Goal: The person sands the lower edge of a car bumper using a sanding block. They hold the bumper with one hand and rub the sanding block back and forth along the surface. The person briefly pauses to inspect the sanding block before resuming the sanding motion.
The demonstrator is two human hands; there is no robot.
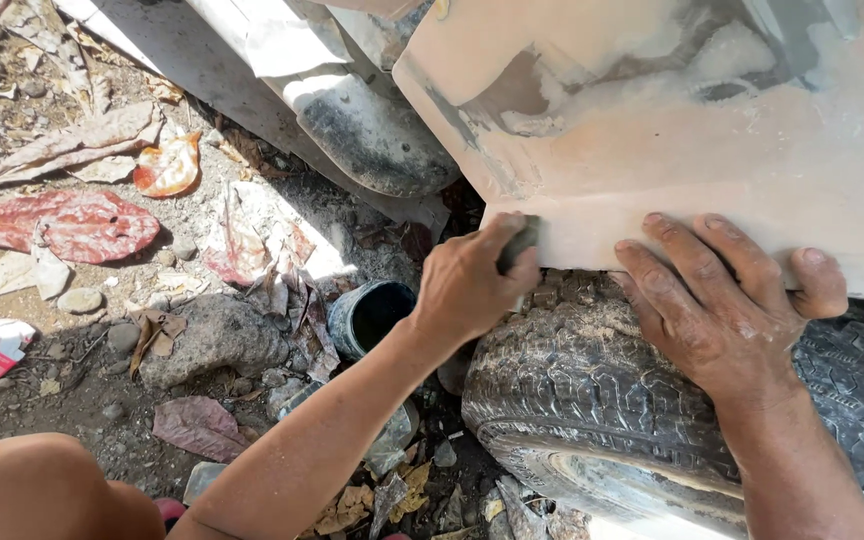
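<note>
My left hand [472, 282] is closed around a small dark grey sanding piece [520, 243] and presses it against the lower edge of a pale, filler-smeared vehicle body panel [652, 150]. My right hand [722, 295] lies flat with fingers spread, its fingertips on that panel's bottom edge and its palm over the dusty tyre [582, 390] just beneath. The thumb points right along the panel. My forearms reach in from the bottom of the view.
A dark round container [370, 315] stands on the ground left of the tyre. A grey rock [214, 338], stones, dry red and brown leaves [82, 225] and paper scraps cover the dirt. Another pale body part [372, 130] hangs behind.
</note>
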